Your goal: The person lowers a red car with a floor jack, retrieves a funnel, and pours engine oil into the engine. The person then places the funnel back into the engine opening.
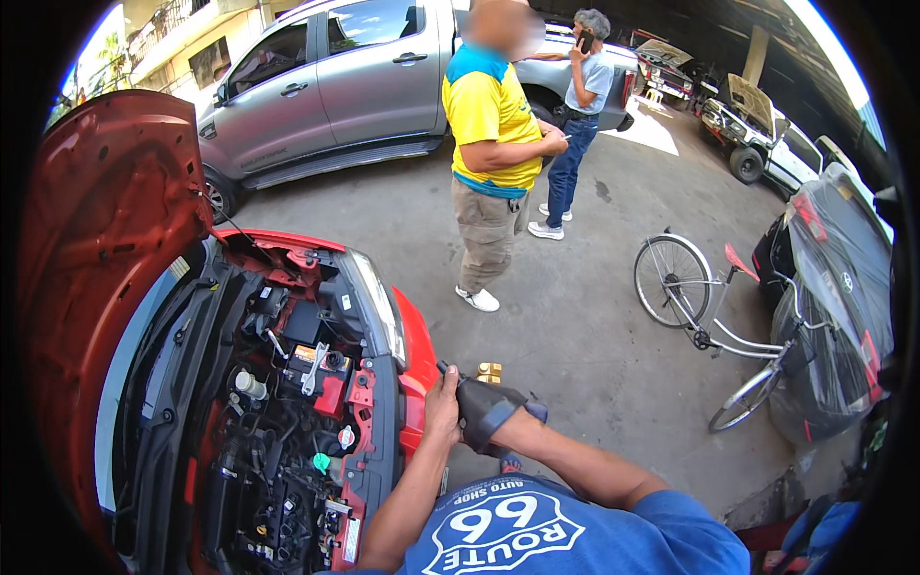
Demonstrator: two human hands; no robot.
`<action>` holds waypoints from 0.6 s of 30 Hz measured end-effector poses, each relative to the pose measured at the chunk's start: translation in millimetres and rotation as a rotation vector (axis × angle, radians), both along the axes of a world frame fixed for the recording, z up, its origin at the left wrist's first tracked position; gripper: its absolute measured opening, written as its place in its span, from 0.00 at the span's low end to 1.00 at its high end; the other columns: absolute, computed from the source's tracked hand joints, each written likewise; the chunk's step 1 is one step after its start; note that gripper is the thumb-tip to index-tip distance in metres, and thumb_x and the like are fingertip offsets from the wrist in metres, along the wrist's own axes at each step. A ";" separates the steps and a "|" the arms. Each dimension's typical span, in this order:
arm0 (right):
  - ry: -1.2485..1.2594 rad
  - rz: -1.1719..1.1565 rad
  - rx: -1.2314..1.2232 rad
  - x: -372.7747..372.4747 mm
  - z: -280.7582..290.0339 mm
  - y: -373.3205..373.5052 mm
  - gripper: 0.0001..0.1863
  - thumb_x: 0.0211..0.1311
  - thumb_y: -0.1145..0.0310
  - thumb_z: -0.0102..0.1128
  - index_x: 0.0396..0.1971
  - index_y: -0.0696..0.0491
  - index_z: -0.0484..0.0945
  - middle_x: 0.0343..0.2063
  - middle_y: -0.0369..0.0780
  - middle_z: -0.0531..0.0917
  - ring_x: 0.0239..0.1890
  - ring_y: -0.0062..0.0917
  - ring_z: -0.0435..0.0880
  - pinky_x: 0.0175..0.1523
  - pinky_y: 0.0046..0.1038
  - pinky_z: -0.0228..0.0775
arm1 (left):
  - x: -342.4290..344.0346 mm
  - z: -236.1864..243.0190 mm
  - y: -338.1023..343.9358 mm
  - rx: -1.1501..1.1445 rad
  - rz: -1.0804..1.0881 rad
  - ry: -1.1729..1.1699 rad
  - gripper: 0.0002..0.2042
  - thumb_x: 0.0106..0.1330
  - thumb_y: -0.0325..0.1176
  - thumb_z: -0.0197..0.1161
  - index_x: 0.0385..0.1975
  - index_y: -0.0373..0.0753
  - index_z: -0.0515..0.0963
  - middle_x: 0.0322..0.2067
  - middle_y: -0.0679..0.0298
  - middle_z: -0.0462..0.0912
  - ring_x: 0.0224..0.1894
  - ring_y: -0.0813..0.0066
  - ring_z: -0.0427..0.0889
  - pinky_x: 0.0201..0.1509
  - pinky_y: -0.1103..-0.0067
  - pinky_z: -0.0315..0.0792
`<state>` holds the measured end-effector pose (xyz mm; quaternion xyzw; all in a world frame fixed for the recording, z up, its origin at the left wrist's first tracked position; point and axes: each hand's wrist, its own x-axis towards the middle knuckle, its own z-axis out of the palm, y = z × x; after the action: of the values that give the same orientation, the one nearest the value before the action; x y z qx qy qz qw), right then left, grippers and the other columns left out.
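Observation:
A red car (414, 356) stands with its hood (105, 240) raised and the engine bay (278, 422) exposed. My left hand (442, 398) lies on the car's front corner, beside the headlight (376, 305), with the fingers curled over the bumper edge. My right forearm reaches in from the lower right. My right hand (491, 414) is covered by a dark grey glove-like piece, so its fingers are hidden. It sits right beside my left hand at the bumper. A small brass-coloured block (489, 372) lies on the concrete just beyond both hands.
A person in a yellow shirt (491, 125) stands a few steps ahead, and another person (578, 91) holds a phone behind. A silver pickup (345, 86) is parked at the back. A bicycle (714, 316) leans by a plastic-covered car (839, 287) at right.

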<state>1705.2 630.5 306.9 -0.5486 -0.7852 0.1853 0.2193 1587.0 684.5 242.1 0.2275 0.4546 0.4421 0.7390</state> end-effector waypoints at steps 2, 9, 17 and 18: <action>-0.044 -0.070 -0.162 -9.2 1.1 1.3 0.14 0.52 0.68 0.64 0.38 0.59 0.79 0.33 0.51 0.86 0.34 0.46 0.87 0.38 0.41 0.79 | 0.5 -4.7 2.9 0.046 0.013 0.083 0.26 0.75 0.51 0.57 0.49 0.27 0.75 0.37 0.59 0.81 0.40 0.72 0.82 0.45 0.73 0.79; 0.106 0.094 -0.296 -1.8 -18.2 23.1 0.16 0.58 0.65 0.62 0.42 0.59 0.75 0.36 0.53 0.85 0.33 0.47 0.86 0.39 0.39 0.78 | -17.6 -19.0 8.2 -0.094 0.026 -0.051 0.22 0.77 0.50 0.54 0.44 0.32 0.76 0.36 0.57 0.82 0.38 0.68 0.84 0.43 0.70 0.81; 0.025 0.019 0.146 -11.8 -30.2 15.2 0.12 0.62 0.69 0.58 0.42 0.58 0.74 0.34 0.50 0.83 0.38 0.43 0.86 0.41 0.40 0.77 | -7.3 -6.1 20.3 0.211 0.122 0.430 0.25 0.75 0.53 0.57 0.33 0.30 0.78 0.31 0.61 0.79 0.32 0.74 0.76 0.37 0.74 0.73; 0.029 0.031 0.163 -14.4 -31.5 16.6 0.12 0.61 0.69 0.59 0.42 0.58 0.75 0.34 0.50 0.83 0.38 0.44 0.86 0.42 0.40 0.77 | -8.0 -3.9 23.3 0.212 0.100 0.440 0.26 0.75 0.53 0.57 0.31 0.30 0.78 0.30 0.62 0.79 0.31 0.74 0.74 0.37 0.74 0.72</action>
<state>1690.8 647.1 275.4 -0.5139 -0.8029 0.1322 0.2716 1579.0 707.8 238.2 0.3717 0.5662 0.4633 0.5714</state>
